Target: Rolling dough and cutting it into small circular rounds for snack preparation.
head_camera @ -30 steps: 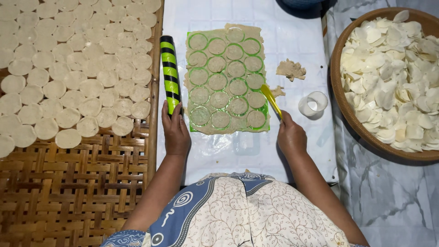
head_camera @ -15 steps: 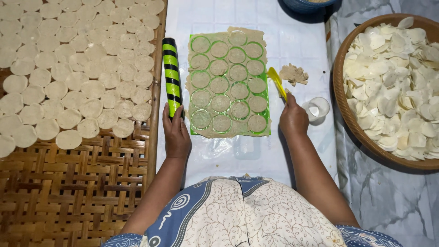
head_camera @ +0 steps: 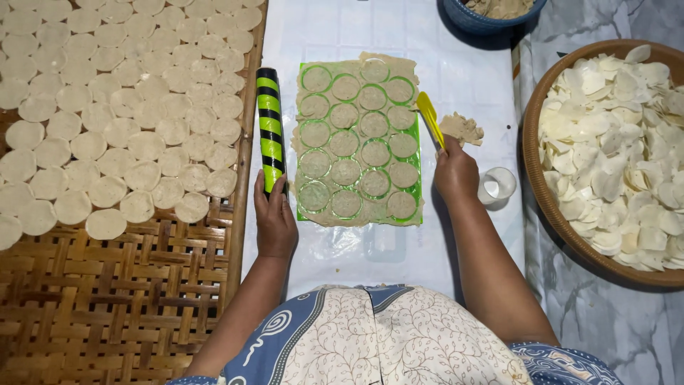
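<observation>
L hand (head_camera: 275, 221) grips the green-black striped roller (head_camera: 269, 128) beside the dough sheet (head_camera: 358, 139) w/ cut rounds. R hand (head_camera: 456, 171) holds a yellow scraper (head_camera: 430, 116) at the sheet's right edge, near a dough scrap (head_camera: 462, 128).

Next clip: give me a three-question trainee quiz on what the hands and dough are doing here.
1. True or false: the left hand rests on the lower end of the striped roller.
2. What does the right hand hold? A) clear cup B) yellow scraper C) dough disc
3. Which side of the green mould sheet is the woven tray of cut discs on?

Key
1. True
2. B, the scraper, at the sheet's right edge
3. The person's left
</observation>
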